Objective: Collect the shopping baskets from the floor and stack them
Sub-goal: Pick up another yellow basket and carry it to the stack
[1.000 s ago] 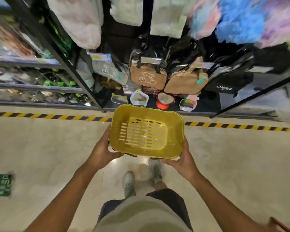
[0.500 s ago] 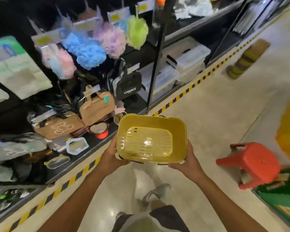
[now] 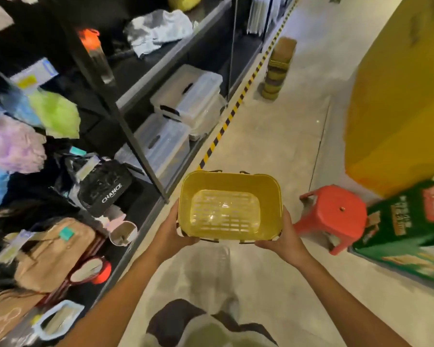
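Note:
I hold a yellow shopping basket (image 3: 229, 186) level in front of me, above the floor, its slotted bottom visible and nothing inside. My left hand (image 3: 172, 231) grips its near left corner and my right hand (image 3: 285, 236) grips its near right corner. Far down the aisle a stack of yellow and brown baskets (image 3: 278, 68) stands on the floor beside the striped tape.
Black shelving (image 3: 135, 136) with bags, sponges and clear storage boxes (image 3: 186, 101) runs along the left. A red plastic stool (image 3: 333, 214) and a green carton (image 3: 409, 229) sit close on my right, under a yellow wall (image 3: 398, 96). Yellow-black tape (image 3: 233, 111) lines the shelf base.
My view has swung right, from facing the shelves to looking down the aisle. The basket stays in both hands. The distant basket stack and the stool have come into view.

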`<act>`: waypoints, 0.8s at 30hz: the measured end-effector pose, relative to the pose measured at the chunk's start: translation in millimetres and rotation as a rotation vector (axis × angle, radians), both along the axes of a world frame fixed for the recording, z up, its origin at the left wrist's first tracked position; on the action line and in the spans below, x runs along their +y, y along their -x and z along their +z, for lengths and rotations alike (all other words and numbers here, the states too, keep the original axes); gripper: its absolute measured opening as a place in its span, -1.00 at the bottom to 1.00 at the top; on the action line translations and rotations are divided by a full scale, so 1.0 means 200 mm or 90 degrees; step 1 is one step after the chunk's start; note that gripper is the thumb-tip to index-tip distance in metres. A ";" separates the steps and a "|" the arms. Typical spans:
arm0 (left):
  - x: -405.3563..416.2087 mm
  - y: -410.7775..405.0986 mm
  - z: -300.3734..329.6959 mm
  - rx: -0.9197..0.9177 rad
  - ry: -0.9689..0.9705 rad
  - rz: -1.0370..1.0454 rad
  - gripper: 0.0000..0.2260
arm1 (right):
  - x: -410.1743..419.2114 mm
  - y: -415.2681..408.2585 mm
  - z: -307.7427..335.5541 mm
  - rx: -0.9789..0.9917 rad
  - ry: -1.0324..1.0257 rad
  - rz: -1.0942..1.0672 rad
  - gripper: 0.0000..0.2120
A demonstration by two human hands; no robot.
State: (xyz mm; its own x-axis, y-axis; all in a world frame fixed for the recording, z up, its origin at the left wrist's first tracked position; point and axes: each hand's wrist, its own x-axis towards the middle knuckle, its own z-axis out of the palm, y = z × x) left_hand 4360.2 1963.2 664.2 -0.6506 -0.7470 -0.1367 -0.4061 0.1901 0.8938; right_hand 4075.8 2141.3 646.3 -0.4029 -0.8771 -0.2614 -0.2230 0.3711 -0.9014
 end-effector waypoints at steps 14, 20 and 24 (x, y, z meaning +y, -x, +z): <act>-1.26 1.00 -0.11 0.018 -0.068 -0.119 0.18 | -0.99 0.80 -0.05 -0.044 -0.003 -0.122 0.28; -1.80 1.52 -0.08 0.001 -0.126 -0.209 0.18 | -1.35 1.19 0.02 -0.040 -0.002 -0.204 0.30; -2.06 1.99 -0.10 -0.012 -0.134 -0.276 0.18 | -1.52 1.53 0.03 -0.025 0.009 -0.264 0.31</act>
State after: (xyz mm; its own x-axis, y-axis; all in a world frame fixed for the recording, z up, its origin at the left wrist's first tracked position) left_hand 3962.0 1550.9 645.2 -0.8919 -0.3618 -0.2712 -0.3463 0.1610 0.9242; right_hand 3770.5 1838.1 651.3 -0.7129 -0.6461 -0.2725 -0.0222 0.4092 -0.9122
